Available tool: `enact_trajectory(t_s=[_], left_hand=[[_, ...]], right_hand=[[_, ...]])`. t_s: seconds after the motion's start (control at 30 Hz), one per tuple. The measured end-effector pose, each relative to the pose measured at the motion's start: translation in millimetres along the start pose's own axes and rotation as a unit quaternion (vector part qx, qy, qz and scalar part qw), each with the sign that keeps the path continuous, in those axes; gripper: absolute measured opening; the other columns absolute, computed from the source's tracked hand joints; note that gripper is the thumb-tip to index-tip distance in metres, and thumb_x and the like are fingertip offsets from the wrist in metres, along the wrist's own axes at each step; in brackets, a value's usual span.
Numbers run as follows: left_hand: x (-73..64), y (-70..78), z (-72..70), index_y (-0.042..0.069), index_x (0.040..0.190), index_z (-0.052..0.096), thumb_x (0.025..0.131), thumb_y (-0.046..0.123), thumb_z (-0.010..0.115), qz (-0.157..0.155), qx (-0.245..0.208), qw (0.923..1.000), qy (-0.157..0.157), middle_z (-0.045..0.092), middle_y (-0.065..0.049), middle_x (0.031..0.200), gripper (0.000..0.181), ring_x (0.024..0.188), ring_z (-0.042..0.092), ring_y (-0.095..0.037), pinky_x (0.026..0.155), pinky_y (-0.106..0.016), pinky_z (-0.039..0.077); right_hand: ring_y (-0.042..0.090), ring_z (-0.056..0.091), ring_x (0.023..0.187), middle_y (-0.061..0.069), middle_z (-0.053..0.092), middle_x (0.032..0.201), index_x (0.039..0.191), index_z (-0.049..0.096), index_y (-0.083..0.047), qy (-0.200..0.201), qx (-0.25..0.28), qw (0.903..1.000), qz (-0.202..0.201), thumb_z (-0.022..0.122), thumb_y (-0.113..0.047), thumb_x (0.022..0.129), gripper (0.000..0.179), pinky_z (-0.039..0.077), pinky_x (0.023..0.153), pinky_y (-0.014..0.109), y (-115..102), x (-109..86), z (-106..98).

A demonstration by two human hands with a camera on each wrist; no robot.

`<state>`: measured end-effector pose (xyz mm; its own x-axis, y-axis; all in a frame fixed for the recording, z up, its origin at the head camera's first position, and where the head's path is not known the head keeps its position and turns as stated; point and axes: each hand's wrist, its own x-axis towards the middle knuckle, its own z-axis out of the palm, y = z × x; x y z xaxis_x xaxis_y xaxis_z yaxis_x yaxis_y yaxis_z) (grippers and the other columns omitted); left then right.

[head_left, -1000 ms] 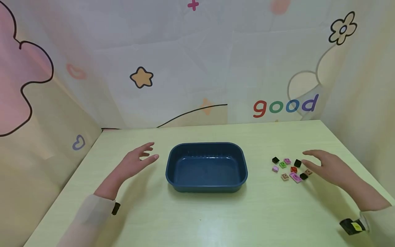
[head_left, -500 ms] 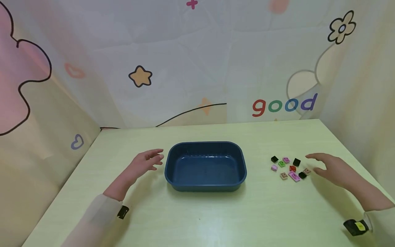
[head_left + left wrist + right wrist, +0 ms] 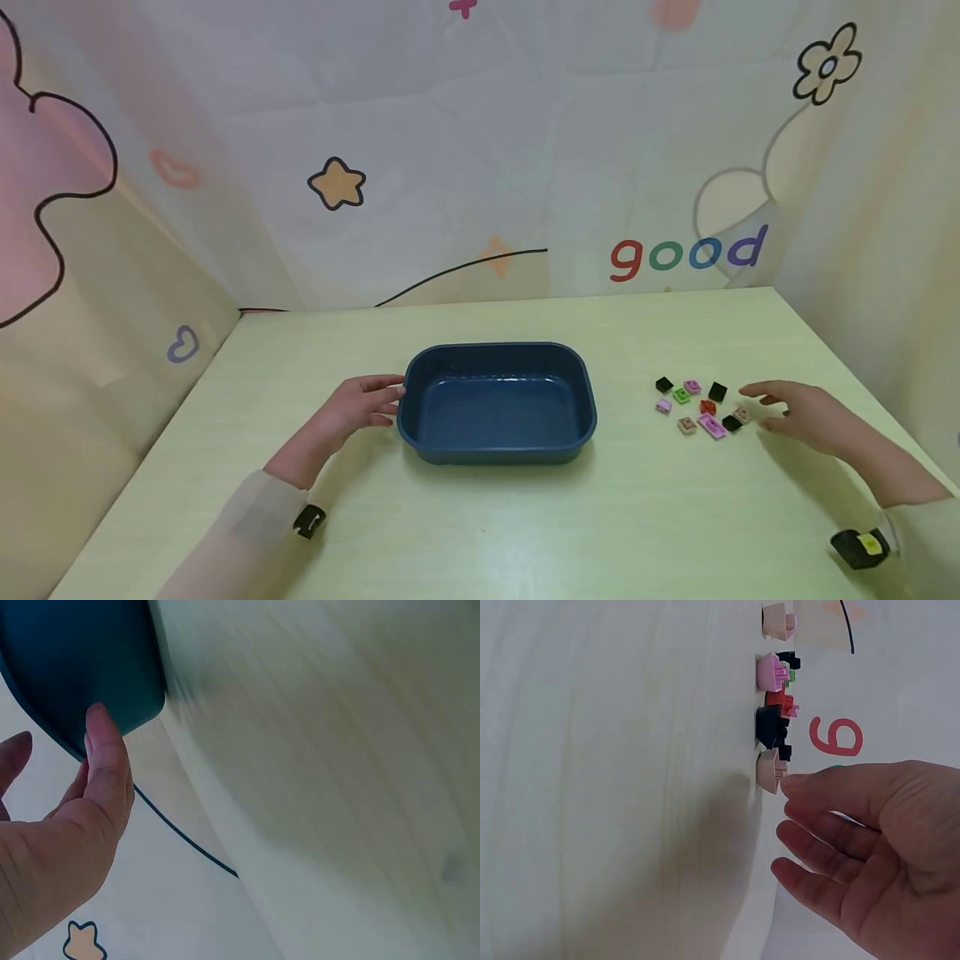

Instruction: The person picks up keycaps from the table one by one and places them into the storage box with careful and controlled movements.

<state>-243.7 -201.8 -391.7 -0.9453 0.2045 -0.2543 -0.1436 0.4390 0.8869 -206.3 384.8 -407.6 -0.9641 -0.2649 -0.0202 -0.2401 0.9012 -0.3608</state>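
A dark blue rectangular bin stands mid-table with nothing inside. My left hand is at its left side, fingertips at the rim and fairly straight. In the left wrist view, the thumb is apart from the bin wall. Several small keycaps lie in a loose cluster, stems upward: black, green, red, pink and beige. Just right of them hovers my right hand, fingers loosely bent and holding nothing. Its thumb tip is close to a beige keycap; contact cannot be told.
The pale wooden table runs back to a printed curtain, which also hangs along the left and right sides. Black wrist straps sit on both sleeves.
My left hand has moved right and slightly down until its fingertips reach the bin's left rim. The right hand pulled back slightly from the keycaps and lowered. The bin and keycaps stay put.
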Motion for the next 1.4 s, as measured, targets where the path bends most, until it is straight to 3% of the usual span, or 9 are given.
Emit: enact_trajectory(t_s=[0.2,0.33,0.53,1.0,1.4], left_hand=[[1.8,-0.9,0.5,-0.007,0.148,0.046,0.105,0.023,0.058,-0.013,-0.024,0.9996,-0.003,0.061,-0.028,0.137,0.054,0.086,0.067,-0.008,0.085,-0.024,0.062],[2.7,-1.5,0.3,-0.010,0.147,0.045,0.104,0.018,0.059,-0.012,-0.044,0.9989,-0.009,0.071,-0.021,0.119,0.053,0.082,0.068,-0.007,0.085,-0.025,0.063],[3.1,-2.9,-0.4,-0.011,0.146,0.046,0.103,0.015,0.060,-0.006,-0.060,0.9981,-0.014,0.075,-0.002,0.098,0.052,0.079,0.069,-0.007,0.083,-0.024,0.062],[5.7,-9.0,2.3,-0.012,0.144,0.048,0.104,0.015,0.059,-0.001,-0.074,0.9970,-0.023,0.072,0.003,0.090,0.050,0.078,0.067,-0.007,0.081,-0.021,0.062],[4.4,-7.6,2.0,-0.012,0.144,0.048,0.103,0.013,0.059,-0.014,-0.090,0.9956,-0.020,0.069,0.005,0.083,0.049,0.073,0.065,-0.006,0.073,-0.018,0.060]], right_hand=[[0.042,0.067,0.098,0.033,0.067,0.114,0.124,0.059,0.018,-0.011,0.012,0.9999,0.002,0.073,-0.001,0.086,0.044,0.058,0.075,0.036,0.3,6.5,-0.4],[0.027,0.065,0.088,0.022,0.071,0.100,0.121,0.061,0.019,-0.017,0.010,0.9998,0.010,0.072,-0.003,0.087,0.042,0.050,0.068,0.022,1.3,9.5,0.3],[0.019,0.060,0.084,0.015,0.070,0.093,0.119,0.062,0.019,-0.031,0.017,0.9991,0.025,0.069,-0.004,0.089,0.038,0.048,0.066,0.022,3.2,13.8,1.7],[0.015,0.056,0.083,0.018,0.071,0.097,0.118,0.064,0.017,-0.035,0.018,0.9989,0.027,0.067,-0.005,0.092,0.034,0.046,0.065,0.020,3.7,14.4,5.9],[0.019,0.059,0.084,0.020,0.071,0.097,0.117,0.064,0.017,-0.038,0.017,0.9987,0.031,0.066,-0.003,0.092,0.032,0.047,0.066,0.020,2.1,15.2,6.4]])
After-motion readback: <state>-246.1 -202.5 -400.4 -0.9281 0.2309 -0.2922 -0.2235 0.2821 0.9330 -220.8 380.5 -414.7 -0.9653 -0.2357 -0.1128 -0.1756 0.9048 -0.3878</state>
